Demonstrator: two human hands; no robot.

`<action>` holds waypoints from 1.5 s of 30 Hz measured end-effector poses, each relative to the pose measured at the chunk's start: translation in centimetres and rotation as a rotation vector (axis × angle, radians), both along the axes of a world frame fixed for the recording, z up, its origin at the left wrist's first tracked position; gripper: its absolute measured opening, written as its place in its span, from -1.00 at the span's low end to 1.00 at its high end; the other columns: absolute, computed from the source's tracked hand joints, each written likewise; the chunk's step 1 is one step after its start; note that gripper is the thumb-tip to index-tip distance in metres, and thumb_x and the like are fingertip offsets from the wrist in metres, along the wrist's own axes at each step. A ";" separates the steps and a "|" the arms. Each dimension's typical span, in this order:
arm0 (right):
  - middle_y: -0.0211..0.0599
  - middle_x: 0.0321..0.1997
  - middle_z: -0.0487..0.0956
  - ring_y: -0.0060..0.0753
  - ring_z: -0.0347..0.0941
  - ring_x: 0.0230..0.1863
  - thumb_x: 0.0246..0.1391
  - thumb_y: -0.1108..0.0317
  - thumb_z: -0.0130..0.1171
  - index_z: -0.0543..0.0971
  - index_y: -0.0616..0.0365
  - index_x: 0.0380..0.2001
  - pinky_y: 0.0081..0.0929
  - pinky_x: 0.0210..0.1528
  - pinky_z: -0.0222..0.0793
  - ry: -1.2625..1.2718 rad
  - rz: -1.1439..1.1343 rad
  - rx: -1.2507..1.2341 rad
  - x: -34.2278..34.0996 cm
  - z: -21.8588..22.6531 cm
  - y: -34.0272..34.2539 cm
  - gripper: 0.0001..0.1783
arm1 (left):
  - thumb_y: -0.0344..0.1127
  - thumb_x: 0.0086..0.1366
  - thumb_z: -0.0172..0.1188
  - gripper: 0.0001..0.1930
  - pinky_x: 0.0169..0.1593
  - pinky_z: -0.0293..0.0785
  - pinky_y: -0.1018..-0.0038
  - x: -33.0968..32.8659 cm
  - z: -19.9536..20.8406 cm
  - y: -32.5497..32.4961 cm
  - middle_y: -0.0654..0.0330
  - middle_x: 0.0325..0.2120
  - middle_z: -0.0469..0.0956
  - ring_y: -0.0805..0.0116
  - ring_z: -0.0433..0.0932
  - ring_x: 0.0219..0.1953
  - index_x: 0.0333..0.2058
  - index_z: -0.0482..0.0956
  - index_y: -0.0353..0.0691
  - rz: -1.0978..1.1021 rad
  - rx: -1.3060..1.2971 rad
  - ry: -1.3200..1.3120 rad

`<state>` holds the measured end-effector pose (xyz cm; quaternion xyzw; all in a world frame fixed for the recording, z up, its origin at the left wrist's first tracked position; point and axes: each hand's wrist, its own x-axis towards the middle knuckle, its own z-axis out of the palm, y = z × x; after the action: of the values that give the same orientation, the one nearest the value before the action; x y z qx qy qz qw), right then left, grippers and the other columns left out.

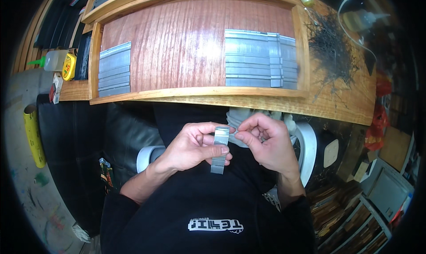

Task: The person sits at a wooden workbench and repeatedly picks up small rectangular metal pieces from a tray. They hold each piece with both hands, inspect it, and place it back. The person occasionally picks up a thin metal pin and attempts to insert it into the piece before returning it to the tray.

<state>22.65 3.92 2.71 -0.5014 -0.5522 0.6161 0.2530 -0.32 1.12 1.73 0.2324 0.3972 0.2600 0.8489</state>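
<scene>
My left hand (194,146) is closed round a narrow silver-grey strip (219,158), thumb across its front and fingers behind. The strip stands nearly upright above my lap and has cross lines, like several flat pieces stacked together. Just right of its upper end, my right hand (269,142) is closed in a pinch, thumb against forefinger. Whatever lies between those fingertips is too small to make out. Beyond my hands, a wooden tray (177,92) holds similar grey pieces in rows, one group (114,70) at its left end and a larger group (248,59) at its right.
Right of the tray, a tangled heap of thin dark wire-like pieces (333,50) lies on the wooden table (355,110). A squeeze bottle (359,20) and white cable (341,15) are behind it. A yellow container (69,67) and green-tipped bottle (54,60) stand left. White chair arms (307,150) flank me.
</scene>
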 end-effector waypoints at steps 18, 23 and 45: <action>-0.57 -0.49 0.56 -0.92 0.33 -0.54 0.20 0.59 0.34 0.58 0.27 -0.30 -0.82 -0.53 0.18 0.033 0.001 -0.018 -1.2 -0.8 0.2 -0.90 | -0.50 0.42 0.26 -0.58 -0.20 0.75 0.48 0.5 0.0 0.0 0.09 -0.25 0.75 0.35 0.77 -0.22 0.22 0.49 -0.31 0.018 -0.002 -0.003; -0.56 -0.48 0.57 -0.91 0.35 -0.53 0.20 0.59 0.34 0.59 0.27 -0.29 -0.82 -0.52 0.19 -0.032 0.092 -0.026 -0.8 -0.1 0.7 -0.90 | -0.50 0.42 0.25 -0.59 -0.21 0.74 0.50 0.5 -0.1 -0.2 0.10 -0.26 0.75 0.37 0.77 -0.23 0.21 0.49 -0.31 0.010 -0.003 0.008; -0.47 -0.36 0.56 -0.87 0.25 -0.60 0.37 0.46 0.19 0.52 0.20 -0.13 -0.76 -0.60 0.07 0.498 -0.119 -0.199 -1.2 -2.9 -0.7 -0.91 | -0.52 0.43 0.23 -0.75 -0.05 0.70 0.44 -0.1 -1.7 -1.5 0.04 -0.21 0.74 0.31 0.74 -0.15 0.06 0.57 -0.39 0.203 0.174 0.104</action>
<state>21.42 3.27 -0.17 -0.3882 -0.3794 0.7558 0.3663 -0.40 -0.33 0.06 0.2768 0.4382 0.3657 0.7731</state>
